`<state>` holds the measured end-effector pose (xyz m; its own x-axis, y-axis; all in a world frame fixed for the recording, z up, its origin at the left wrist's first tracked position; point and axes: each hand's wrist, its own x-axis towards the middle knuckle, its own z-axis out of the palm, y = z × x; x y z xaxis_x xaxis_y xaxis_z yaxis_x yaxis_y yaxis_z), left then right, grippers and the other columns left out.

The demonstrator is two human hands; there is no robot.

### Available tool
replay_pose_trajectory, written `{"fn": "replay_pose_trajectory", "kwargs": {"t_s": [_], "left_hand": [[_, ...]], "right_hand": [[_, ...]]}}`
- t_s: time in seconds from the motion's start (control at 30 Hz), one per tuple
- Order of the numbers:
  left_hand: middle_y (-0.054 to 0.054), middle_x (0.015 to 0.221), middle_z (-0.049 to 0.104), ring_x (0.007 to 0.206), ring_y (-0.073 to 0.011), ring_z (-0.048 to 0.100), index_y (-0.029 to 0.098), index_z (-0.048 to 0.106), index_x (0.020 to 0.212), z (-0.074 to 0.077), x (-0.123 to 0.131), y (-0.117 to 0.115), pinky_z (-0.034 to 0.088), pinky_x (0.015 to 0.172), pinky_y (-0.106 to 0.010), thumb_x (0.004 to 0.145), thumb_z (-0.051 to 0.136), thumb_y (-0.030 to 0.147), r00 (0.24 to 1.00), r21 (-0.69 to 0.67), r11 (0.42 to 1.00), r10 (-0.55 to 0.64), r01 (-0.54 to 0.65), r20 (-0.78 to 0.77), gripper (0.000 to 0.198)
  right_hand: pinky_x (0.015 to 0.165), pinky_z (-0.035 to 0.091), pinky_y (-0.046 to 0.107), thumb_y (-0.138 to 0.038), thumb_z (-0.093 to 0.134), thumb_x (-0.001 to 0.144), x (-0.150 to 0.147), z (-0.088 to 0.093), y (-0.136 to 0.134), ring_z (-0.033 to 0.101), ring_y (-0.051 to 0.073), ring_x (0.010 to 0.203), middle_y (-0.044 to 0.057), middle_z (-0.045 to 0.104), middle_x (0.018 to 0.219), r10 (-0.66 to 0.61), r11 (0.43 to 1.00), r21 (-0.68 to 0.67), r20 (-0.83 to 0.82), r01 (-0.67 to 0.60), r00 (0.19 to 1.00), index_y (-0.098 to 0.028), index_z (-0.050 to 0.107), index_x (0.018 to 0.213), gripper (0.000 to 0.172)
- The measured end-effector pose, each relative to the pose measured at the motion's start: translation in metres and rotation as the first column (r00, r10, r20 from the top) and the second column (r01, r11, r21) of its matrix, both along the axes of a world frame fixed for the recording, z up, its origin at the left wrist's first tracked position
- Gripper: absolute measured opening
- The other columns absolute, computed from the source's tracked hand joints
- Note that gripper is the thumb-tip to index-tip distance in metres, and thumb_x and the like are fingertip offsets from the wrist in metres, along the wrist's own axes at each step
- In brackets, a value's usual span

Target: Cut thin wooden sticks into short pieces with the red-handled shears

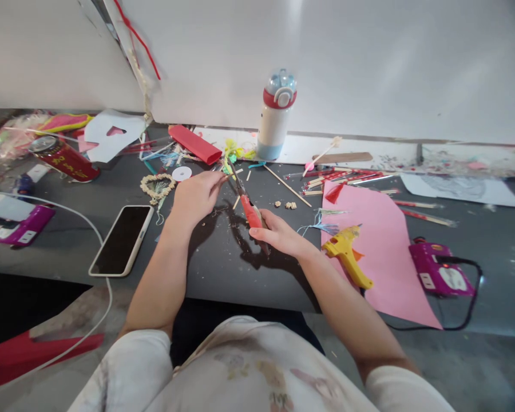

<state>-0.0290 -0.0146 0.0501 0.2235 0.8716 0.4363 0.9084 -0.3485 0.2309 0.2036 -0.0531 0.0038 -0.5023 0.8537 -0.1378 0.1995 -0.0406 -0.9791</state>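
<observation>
Beyond red-handled tool, lidded bottle, can

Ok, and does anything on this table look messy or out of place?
A little. The dark table is speckled, with loose pale pieces just beyond the right hand, which looks untidy. The red can looks tilted, though the wide view may cause that. Nothing looks clearly broken.

I'm seeing a long red-handled metal tool and, at right, a yellow pistol-shaped plastic glue gun.
</observation>
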Motion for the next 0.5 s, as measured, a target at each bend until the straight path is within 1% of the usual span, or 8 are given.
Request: {"fn": "replay_pose_trajectory", "kwargs": {"t_s": [0.07,0.13,0.23,0.3,0.37,0.4,0.43,0.5], "left_hand": [[-0.010,0.108,0.073,0.101,-0.0257,0.066,0.021,0.069,0.112,-0.001,0.007,-0.002,0.047,0.088,-0.038,0.098,0.044,0.037,0.999,0.100,0.995,0.031,-0.031,0.008,0.033],[-0.012,0.116,0.070,0.110,-0.0268,0.062,0.021,0.066,0.117,-0.003,0.015,-0.004,0.044,0.098,-0.042,0.098,0.044,0.037,0.998,0.178,0.983,0.028,-0.038,0.059,0.033],[-0.011,0.110,0.072,0.108,-0.0250,0.063,0.020,0.068,0.108,-0.007,0.028,-0.008,0.044,0.099,-0.041,0.098,0.043,0.035,0.986,0.179,0.984,-0.014,-0.017,0.168,0.031],[-0.010,0.105,0.073,0.103,-0.0235,0.065,0.019,0.069,0.103,-0.010,0.036,-0.011,0.047,0.097,-0.039,0.098,0.044,0.039,0.961,0.100,0.995,-0.049,0.022,0.271,0.033],[-0.010,0.103,0.074,0.098,-0.0223,0.067,0.017,0.069,0.106,-0.014,0.043,-0.013,0.050,0.090,-0.035,0.096,0.045,0.048,0.894,-0.065,0.991,-0.077,0.118,0.442,0.040],[-0.010,0.104,0.074,0.096,-0.0219,0.068,0.016,0.068,0.110,-0.016,0.046,-0.013,0.051,0.087,-0.034,0.095,0.045,0.053,0.837,-0.155,0.968,-0.084,0.197,0.540,0.046],[-0.011,0.106,0.074,0.096,-0.0219,0.068,0.016,0.067,0.113,-0.019,0.049,-0.013,0.052,0.086,-0.033,0.094,0.045,0.059,0.773,-0.222,0.932,-0.088,0.287,0.629,0.052],[-0.011,0.109,0.073,0.099,-0.0231,0.068,0.016,0.067,0.114,-0.023,0.053,-0.013,0.052,0.089,-0.035,0.090,0.044,0.069,0.663,-0.287,0.840,-0.111,0.460,0.740,0.062]], "right_hand": [[0.061,0.044,0.030,-0.058,0.068,0.078,-0.002,-0.001,0.001,0.056,0.017,0.070,0.001,0.060,0.075,-0.025,0.999,-0.036,-0.013,0.024,1.000,-0.020,0.052,0.094,0.044],[0.059,0.043,0.029,-0.059,0.065,0.080,-0.004,-0.003,0.002,0.055,0.016,0.066,0.000,0.058,0.073,-0.047,0.997,-0.067,-0.079,0.042,0.996,-0.020,0.051,0.092,0.042],[0.056,0.042,0.029,-0.060,0.062,0.081,-0.006,-0.004,0.004,0.054,0.016,0.064,-0.001,0.057,0.071,-0.095,0.991,-0.110,-0.182,0.076,0.979,-0.021,0.050,0.092,0.042],[0.056,0.043,0.029,-0.061,0.063,0.079,-0.007,-0.004,0.005,0.054,0.016,0.066,0.000,0.058,0.073,-0.150,0.985,-0.118,-0.192,0.129,0.970,-0.021,0.050,0.093,0.045],[0.060,0.045,0.031,-0.062,0.064,0.078,-0.006,-0.004,0.005,0.055,0.017,0.069,0.001,0.059,0.077,-0.187,0.980,-0.103,-0.174,0.171,0.967,-0.020,0.051,0.095,0.047],[0.063,0.047,0.032,-0.062,0.064,0.078,-0.006,-0.004,0.005,0.056,0.018,0.072,0.002,0.060,0.079,-0.195,0.979,-0.093,-0.163,0.182,0.967,-0.020,0.052,0.096,0.048],[0.066,0.049,0.033,-0.061,0.064,0.077,-0.007,-0.004,0.005,0.058,0.019,0.075,0.003,0.061,0.081,-0.197,0.979,-0.084,-0.152,0.186,0.968,-0.019,0.053,0.097,0.048],[0.073,0.051,0.037,-0.059,0.065,0.077,-0.008,-0.003,0.004,0.060,0.022,0.084,0.005,0.064,0.088,-0.199,0.980,-0.056,-0.147,0.192,0.969,-0.019,0.055,0.101,0.048]]}}
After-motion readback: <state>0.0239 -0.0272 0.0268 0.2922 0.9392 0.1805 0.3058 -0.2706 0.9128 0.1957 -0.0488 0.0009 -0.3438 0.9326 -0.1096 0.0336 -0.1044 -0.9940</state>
